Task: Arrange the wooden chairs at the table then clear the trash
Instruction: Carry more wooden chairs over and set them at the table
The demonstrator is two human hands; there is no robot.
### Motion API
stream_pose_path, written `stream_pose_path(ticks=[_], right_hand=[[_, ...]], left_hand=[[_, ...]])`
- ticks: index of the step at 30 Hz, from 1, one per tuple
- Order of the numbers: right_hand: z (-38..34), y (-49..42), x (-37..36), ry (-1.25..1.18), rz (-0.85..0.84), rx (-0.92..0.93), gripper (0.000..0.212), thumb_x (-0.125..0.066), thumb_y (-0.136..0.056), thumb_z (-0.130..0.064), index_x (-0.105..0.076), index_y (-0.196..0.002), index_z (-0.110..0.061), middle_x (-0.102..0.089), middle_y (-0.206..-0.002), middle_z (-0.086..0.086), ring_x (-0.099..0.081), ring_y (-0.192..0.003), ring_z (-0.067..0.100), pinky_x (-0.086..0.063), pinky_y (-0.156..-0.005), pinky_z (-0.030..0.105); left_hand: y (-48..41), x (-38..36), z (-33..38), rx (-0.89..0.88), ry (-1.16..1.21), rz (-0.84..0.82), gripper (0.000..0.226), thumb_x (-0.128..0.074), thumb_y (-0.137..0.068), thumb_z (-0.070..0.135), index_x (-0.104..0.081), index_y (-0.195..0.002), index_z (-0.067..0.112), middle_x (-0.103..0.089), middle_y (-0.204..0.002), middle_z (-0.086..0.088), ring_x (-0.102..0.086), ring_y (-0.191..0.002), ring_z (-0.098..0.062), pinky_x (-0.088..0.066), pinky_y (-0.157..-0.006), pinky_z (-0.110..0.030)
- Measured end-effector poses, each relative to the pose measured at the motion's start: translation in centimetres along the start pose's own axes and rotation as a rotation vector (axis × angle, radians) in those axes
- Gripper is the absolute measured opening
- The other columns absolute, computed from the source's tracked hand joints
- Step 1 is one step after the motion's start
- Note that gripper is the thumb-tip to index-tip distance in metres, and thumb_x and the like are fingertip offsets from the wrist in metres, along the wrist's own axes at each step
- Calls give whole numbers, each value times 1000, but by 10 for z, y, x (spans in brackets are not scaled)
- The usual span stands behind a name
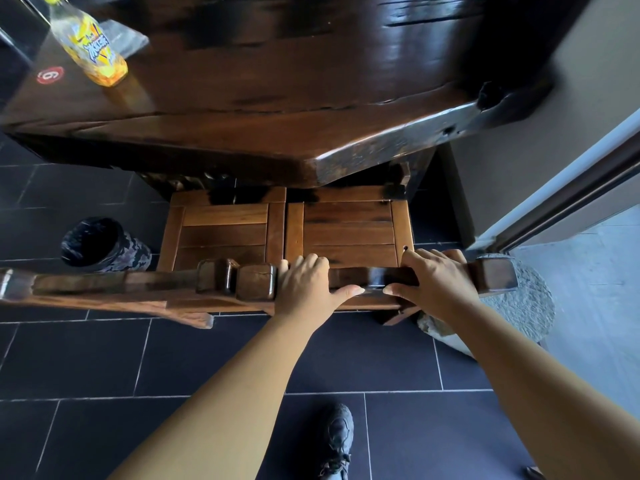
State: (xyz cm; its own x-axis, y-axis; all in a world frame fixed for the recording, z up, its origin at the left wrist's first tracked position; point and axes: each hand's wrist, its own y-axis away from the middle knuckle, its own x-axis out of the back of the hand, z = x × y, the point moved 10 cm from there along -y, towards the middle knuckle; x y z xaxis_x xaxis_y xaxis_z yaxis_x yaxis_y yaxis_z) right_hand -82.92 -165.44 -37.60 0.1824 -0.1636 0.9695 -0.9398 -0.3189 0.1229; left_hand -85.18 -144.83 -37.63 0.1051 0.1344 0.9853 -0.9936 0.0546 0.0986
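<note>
Two chairs side by side at the table [242, 109], seats partly tucked under its near edge. Right chair [349, 233] gripped by both hands on its top rail. Left hand [308, 285] clasped over the rail near its left end, fingers curled over the far side, thumb stretched along the near side. Right hand [433, 282] clasped over the same rail towards its right end, fingers wrapped over the top, thumb pointing inward. The two thumb tips nearly meeting, a small gap between. Left chair [221, 233] untouched, its rail running off to the left edge of view, its seat flush against the right chair's seat.

One bottle [86, 43] on the table's far left corner, yellow label and yellow cap, orange drink at the bottom, standing upright though tilted by the wide lens. One round red sticker [50, 75] on the tabletop just beside the bottle. One grey flat piece [128, 39] behind the bottle, too unclear to name.

One bin [104, 245] on the dark tiled floor [207, 358], left of the left chair, camouflage-patterned, lined with a black bag. One grey round stone [519, 306] at the right, near the right chair's back post. One shoe [337, 441] visible below, between the forearms.
</note>
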Motion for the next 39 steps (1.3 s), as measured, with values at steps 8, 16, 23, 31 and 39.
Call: stream_pose_path(ticks=[8, 16, 23, 31, 39], right_hand=[[2, -5, 0, 0, -5, -23, 47, -59, -74, -75, -45, -86, -31, -63, -94, -11, -60, -98, 19, -30, -89, 41], [4, -8, -3, 41, -24, -38, 49, -56, -74, -77, -48, -89, -31, -62, -96, -12, -59, -97, 17, -30, -89, 39], [3, -8, -2, -10, -162, -128, 53, -64, -73, -73, -56, -102, -28, -64, -108, -5, -59, -108, 23, -31, -90, 40], [-21, 27, 12, -4, -260, -218, 72, -66, -84, -53, -41, -145, -25, -43, -151, -2, -34, -142, 21, -28, -116, 43], [-50, 78, 70, -122, -282, -265, 71, -67, -85, -47, -38, -148, -32, -41, -151, 1, -41, -135, 29, -43, -107, 46]], left_hand=[[-6, 0, -2, -7, 7, -1, 83, -35, -74, 90, -63, -104, 18, -64, -106, 3, -56, -101, -22, -33, -91, -42], [-10, -2, -3, 2, 8, -29, 79, -37, -76, 88, -61, -103, 18, -63, -108, 2, -55, -105, -22, -33, -94, -42], [-8, -2, -2, 8, 80, -185, 79, -42, -79, 84, -60, -116, 16, -61, -120, -2, -51, -116, -25, -30, -103, -46], [15, 19, 4, -96, 143, -397, 73, -58, -87, 60, -43, -143, 17, -47, -147, -6, -42, -134, -28, -27, -114, -46], [59, 72, 6, -60, 271, -412, 72, -64, -88, 47, -37, -148, 19, -40, -152, -3, -43, -135, -29, -42, -107, -44]])
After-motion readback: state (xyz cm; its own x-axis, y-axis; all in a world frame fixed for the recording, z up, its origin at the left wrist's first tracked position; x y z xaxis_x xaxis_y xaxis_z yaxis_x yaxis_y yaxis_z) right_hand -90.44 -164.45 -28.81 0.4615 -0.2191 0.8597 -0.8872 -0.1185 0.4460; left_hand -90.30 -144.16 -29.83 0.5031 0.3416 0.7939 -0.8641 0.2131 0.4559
